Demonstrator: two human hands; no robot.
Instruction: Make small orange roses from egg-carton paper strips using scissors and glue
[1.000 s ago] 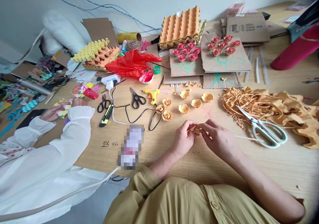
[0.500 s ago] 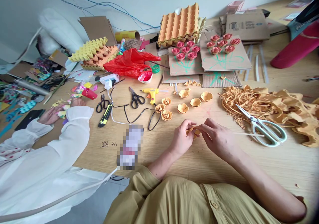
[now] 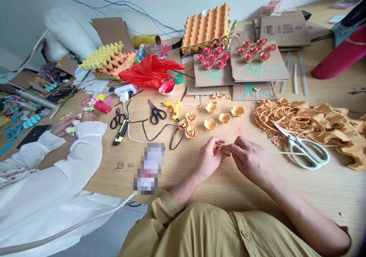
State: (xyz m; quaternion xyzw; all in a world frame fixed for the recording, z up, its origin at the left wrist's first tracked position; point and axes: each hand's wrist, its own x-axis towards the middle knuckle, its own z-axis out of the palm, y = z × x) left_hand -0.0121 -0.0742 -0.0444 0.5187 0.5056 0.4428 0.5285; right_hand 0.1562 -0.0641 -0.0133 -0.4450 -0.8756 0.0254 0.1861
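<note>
My left hand [image 3: 209, 158] is closed around the side of a small orange flower [image 3: 219, 153] cut from egg-carton pulp. The fingertips of my right hand [image 3: 248, 158] pinch together at the flower's upper edge and partly cover it. From behind my right hand a thin white stick [image 3: 281, 153] juts out rightward, over the handles of the white scissors [image 3: 307, 152]; its other end is hidden. Just beyond my hands lie open orange flower cups [image 3: 210, 124] and several rolled orange roses [image 3: 191, 132].
A yellow glue gun [image 3: 174, 108], black scissors [image 3: 157, 114] and a cutter knife [image 3: 121, 132] lie left of the flowers. Orange scraps [image 3: 286, 119] heap at right. Red roses [image 3: 213, 57] stand on cardboard behind. A co-worker's white sleeve [image 3: 88, 142] reaches in at left.
My right fingers have shifted slightly at the flower's edge, and the white stick has moved a little with that hand. My left hand keeps its place.
</note>
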